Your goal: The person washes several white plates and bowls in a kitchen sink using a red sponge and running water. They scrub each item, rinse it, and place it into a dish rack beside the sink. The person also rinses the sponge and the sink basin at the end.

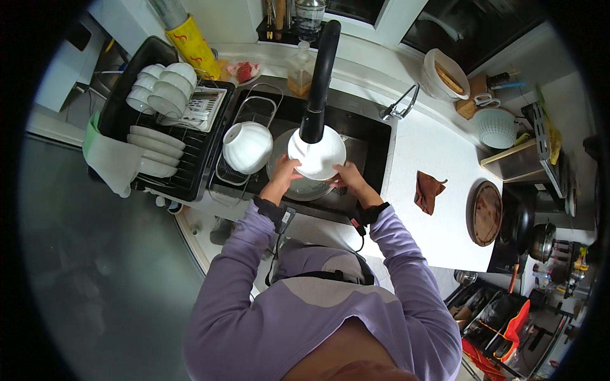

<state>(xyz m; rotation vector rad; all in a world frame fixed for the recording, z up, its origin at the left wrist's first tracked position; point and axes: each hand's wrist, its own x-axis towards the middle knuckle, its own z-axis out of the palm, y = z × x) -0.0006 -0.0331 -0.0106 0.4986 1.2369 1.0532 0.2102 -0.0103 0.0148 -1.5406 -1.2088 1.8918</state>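
Observation:
Both my hands grip a round white dish (319, 159), a bowl or small plate, under the spout of the black faucet (313, 119). My left hand (285, 172) holds its lower left rim and my right hand (349, 176) its lower right rim, thumbs on top. Below it a wide, pale, translucent basin (307, 192) sits in the black sink (376, 143), partly covered by the dish and my hands. Left of my left hand, stacked white bowls (248, 147) lie tipped over on a wire basket (232, 174) in the sink.
A black dish rack (190, 183) at the left holds bowls (174, 90), plates (157, 150) and a cutlery tray (209, 107). On the white counter (433, 238) lie a brown cloth (429, 190) and a round wooden board (486, 213). A soap bottle (300, 71) stands behind the sink.

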